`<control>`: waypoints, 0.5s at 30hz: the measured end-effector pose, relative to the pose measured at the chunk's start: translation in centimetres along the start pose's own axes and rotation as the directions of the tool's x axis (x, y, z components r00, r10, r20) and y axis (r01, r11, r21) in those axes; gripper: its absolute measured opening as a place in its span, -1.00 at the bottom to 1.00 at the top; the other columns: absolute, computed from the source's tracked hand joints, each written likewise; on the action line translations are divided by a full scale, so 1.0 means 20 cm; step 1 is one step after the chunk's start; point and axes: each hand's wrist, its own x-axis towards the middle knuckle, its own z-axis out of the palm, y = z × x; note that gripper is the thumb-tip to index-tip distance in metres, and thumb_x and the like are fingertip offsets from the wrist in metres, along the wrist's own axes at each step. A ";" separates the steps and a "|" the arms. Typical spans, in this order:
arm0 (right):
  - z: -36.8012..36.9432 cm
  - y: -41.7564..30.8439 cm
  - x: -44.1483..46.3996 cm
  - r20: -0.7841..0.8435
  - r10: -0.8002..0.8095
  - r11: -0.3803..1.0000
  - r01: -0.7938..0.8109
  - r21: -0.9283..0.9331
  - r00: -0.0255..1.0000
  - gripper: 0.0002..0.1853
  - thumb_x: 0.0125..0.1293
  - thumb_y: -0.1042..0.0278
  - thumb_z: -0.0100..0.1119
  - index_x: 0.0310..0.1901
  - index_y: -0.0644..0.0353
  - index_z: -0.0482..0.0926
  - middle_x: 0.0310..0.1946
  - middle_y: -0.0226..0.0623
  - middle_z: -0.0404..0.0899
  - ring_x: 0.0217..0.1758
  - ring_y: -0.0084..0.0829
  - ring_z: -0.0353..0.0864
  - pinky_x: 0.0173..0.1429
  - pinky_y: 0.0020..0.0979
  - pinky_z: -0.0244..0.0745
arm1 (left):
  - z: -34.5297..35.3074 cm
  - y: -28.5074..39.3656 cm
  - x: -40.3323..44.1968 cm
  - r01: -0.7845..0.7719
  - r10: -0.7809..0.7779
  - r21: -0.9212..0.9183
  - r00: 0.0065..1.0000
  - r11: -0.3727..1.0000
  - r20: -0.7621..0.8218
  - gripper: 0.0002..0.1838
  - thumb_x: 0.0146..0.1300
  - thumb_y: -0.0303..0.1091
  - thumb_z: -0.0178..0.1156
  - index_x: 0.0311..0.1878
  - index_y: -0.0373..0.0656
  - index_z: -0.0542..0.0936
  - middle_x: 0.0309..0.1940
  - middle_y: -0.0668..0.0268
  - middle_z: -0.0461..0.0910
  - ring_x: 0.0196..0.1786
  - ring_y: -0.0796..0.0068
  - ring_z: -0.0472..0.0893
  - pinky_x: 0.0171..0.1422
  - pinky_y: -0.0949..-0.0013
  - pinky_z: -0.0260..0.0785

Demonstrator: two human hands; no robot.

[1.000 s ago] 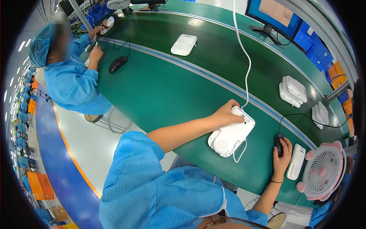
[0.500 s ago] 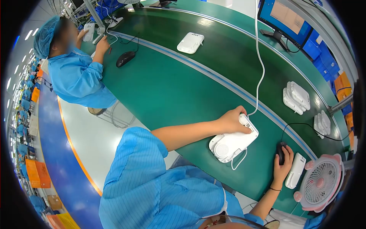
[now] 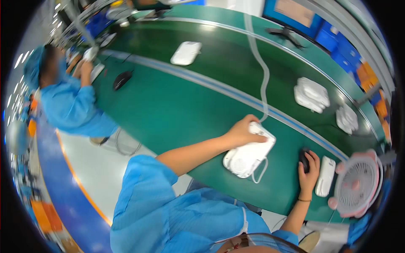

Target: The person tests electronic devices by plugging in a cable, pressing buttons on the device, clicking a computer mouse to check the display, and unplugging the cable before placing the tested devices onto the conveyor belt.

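My left hand [image 3: 244,134] grips the upper end of a white plastic device [image 3: 249,155], thumb across its face and fingers behind the top edge. A round pattern of small holes, like a speaker grille, marks its lower end. A short white cord [image 3: 262,172] loops off its right side. At the top end, beside my fingers, a long white cable [image 3: 264,86] runs upward. On the right, my right hand [image 3: 310,170] rests closed over a black computer mouse [image 3: 304,159]. Just right of that hand lies a slim white device [image 3: 325,176].
A pink and white fan [image 3: 356,181] stands at the right. White devices [image 3: 312,93] lie stacked on the dark green strip, with another device [image 3: 186,53] farther left. A monitor [image 3: 293,16] stands behind. A co-worker [image 3: 67,105] in blue sits left, near another mouse [image 3: 122,80].
The view has shifted, so the table things sit farther left. Both hands keep their holds on the white device and the mouse. The co-worker's hands have come closer together.
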 end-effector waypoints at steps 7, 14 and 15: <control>-0.02 -0.03 0.00 -0.061 0.022 1.000 -0.020 0.020 0.998 -0.57 -0.03 0.47 0.34 -0.03 0.20 0.61 0.05 -0.14 0.56 0.09 -0.06 0.56 0.18 -0.21 0.47 | 0.03 0.01 0.00 0.036 -0.032 -0.137 0.999 0.990 0.035 -0.31 0.02 -0.23 0.50 0.13 -0.25 0.34 -0.14 0.12 0.57 -0.16 0.37 0.65 -0.11 0.36 0.55; -0.03 0.01 -0.04 -0.050 0.035 0.999 -0.033 0.037 0.998 -0.58 -0.01 0.46 0.34 -0.02 0.19 0.60 0.10 -0.16 0.53 0.15 -0.09 0.53 0.21 -0.23 0.45 | 0.03 0.03 -0.02 -0.016 0.008 -0.273 1.000 0.962 -0.028 -0.42 0.09 -0.32 0.46 0.07 -0.20 0.33 -0.14 0.16 0.57 -0.13 0.42 0.64 -0.08 0.37 0.57; -0.03 0.01 -0.03 -0.062 0.025 0.999 -0.023 0.027 0.998 -0.58 -0.03 0.45 0.35 -0.03 0.18 0.61 0.09 -0.17 0.54 0.13 -0.09 0.54 0.20 -0.22 0.47 | 0.02 0.04 -0.02 -0.070 0.055 -0.279 0.997 0.958 -0.061 -0.42 0.07 -0.34 0.46 0.07 -0.18 0.33 -0.14 0.17 0.57 -0.13 0.42 0.64 -0.08 0.36 0.57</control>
